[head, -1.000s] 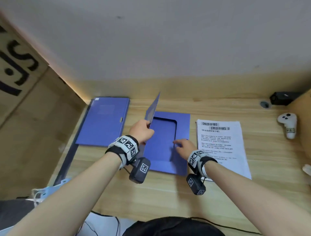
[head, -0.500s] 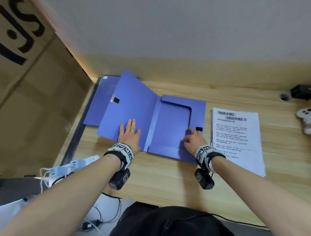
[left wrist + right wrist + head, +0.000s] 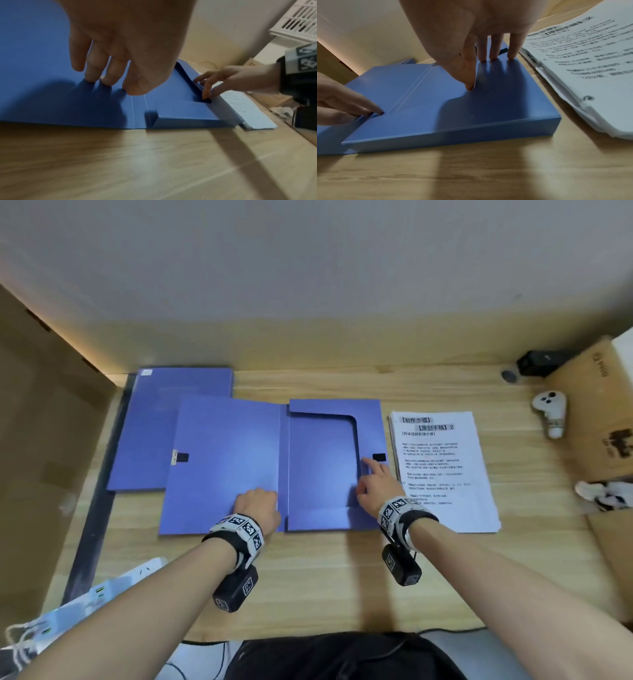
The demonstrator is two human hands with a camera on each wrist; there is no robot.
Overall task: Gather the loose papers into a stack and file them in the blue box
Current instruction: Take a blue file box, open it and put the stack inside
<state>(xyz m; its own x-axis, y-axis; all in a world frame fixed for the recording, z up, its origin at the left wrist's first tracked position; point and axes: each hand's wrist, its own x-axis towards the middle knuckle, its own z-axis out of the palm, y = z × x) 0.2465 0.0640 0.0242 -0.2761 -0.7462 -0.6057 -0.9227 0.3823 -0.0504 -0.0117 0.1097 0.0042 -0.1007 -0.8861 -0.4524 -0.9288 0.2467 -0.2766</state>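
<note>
The blue box [image 3: 322,467] lies open on the wooden desk, with its lid [image 3: 222,467] flat to the left. My left hand [image 3: 258,501] presses bent fingers down on the lid [image 3: 51,94] just left of the spine. My right hand [image 3: 371,484] rests on the box's right flap [image 3: 505,83], index finger pointing at the black tab [image 3: 378,457]. In the right wrist view the right hand's fingers [image 3: 494,54] touch the flap top and the thumb tip sits at its inner edge. The printed paper stack [image 3: 442,467] lies squared just right of the box; neither hand touches it.
A second blue folder [image 3: 164,419] lies at the back left, partly under the lid. A white controller [image 3: 549,412], a black device [image 3: 539,362] and a cardboard box [image 3: 596,412] stand at the right. A power strip [image 3: 113,583] hangs off the desk's front left.
The left hand swung the upright lid down flat to the left, then slid right toward the spine with its fingers bending. The right hand stayed on the right flap.
</note>
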